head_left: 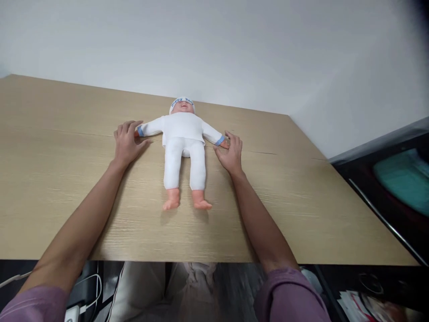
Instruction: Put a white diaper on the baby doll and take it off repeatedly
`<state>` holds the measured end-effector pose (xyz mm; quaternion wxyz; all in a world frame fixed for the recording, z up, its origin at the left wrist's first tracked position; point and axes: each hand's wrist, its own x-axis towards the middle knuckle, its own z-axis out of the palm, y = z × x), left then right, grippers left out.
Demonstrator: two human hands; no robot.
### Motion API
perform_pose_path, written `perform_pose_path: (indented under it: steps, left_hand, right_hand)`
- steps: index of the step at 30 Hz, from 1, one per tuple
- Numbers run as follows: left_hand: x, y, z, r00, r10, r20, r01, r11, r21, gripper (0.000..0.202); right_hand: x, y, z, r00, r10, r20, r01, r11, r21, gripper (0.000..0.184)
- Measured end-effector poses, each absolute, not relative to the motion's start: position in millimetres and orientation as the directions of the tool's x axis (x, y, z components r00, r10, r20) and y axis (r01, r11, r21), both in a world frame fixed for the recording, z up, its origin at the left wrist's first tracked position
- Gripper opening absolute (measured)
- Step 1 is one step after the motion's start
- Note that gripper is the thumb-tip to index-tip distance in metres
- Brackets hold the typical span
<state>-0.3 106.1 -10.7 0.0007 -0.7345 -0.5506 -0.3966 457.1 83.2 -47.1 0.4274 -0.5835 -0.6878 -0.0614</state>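
A baby doll (184, 129) lies on its back on the wooden table, arms stretched out sideways and feet towards me. It wears a white top, white trousers and a white cap with blue lettering. Blue cuffs edge its sleeves. Around the doll's hand on the left is my left hand (126, 142), thumb and fingers apart. My right hand (232, 153) is at the doll's other hand (225, 144), which lies between my spread thumb and fingers. Neither hand visibly closes tightly on the doll; exact contact is partly hidden by my fingers.
The light wooden table (295, 201) meets a pale wall (201, 49) behind. A dark object with a greenish panel (404, 176) stands at the right. Below the front edge are white cables (98, 286) on the left and papers (355, 304) on the right.
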Motion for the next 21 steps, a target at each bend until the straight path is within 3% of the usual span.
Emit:
perform_pose_path:
  steps: [4, 8, 10, 12, 14, 15, 17, 19, 21]
  left_hand:
    - [43.5, 44.1, 16.3, -0.077, 0.773, 0.630, 0.734, -0.384, 0.560, 0.051]
    - [75.8, -79.4, 44.3, 0.008, 0.738, 0.675, 0.582, -0.553, 0.597, 0.037]
    - [76.8, -158.6, 34.2, 0.164, 0.683, 0.712, 0.493, -0.682, 0.540, 0.024]
    - [71.7, -234.3, 3.9, 0.488, 0.451, 0.747, 0.241, -0.892, 0.381, 0.016]
    - [67.5, -295.6, -37.6, 0.583, 0.381, 0.718, 0.107, -0.912, 0.397, 0.025]
    - [67.6, -318.8, -58.6, 0.602, 0.517, 0.609, 0.169, -0.828, 0.535, 0.027]
    - [73.2, -349.3, -95.5, 0.494, 0.839, 0.227, 0.347, -0.430, 0.833, 0.028]
    - [85.9, -360.8, -122.3, 0.318, 0.939, -0.131, 0.377, 0.001, 0.926, 0.039]
    - [104.0, -358.7, -139.7, 0.242, 0.915, -0.322, 0.274, 0.253, 0.928, 0.057]
  right_hand:
    - [414.1, 27.0, -22.5, 0.207, 0.655, 0.727, 0.751, 0.370, -0.547, 0.040]
    - [377.7, -85.8, 5.6, 0.224, 0.667, 0.711, 0.626, 0.460, -0.629, 0.024]
    - [371.4, -160.8, 6.6, 0.180, 0.676, 0.715, 0.598, 0.501, -0.625, 0.020]
    - [373.0, -235.8, -7.3, 0.041, 0.680, 0.732, 0.567, 0.587, -0.578, 0.026]
    - [379.2, -299.2, -35.0, -0.154, 0.693, 0.705, 0.561, 0.648, -0.515, 0.027]
    - [382.6, -324.3, -52.5, -0.166, 0.745, 0.646, 0.592, 0.599, -0.539, 0.026]
    - [387.6, -360.6, -90.4, 0.090, 0.861, 0.500, 0.636, 0.337, -0.695, 0.025]
    - [388.3, -381.4, -125.7, 0.401, 0.879, 0.257, 0.578, -0.025, -0.815, 0.024]
    - [383.7, -391.7, -151.7, 0.529, 0.847, 0.040, 0.434, -0.230, -0.871, 0.043]
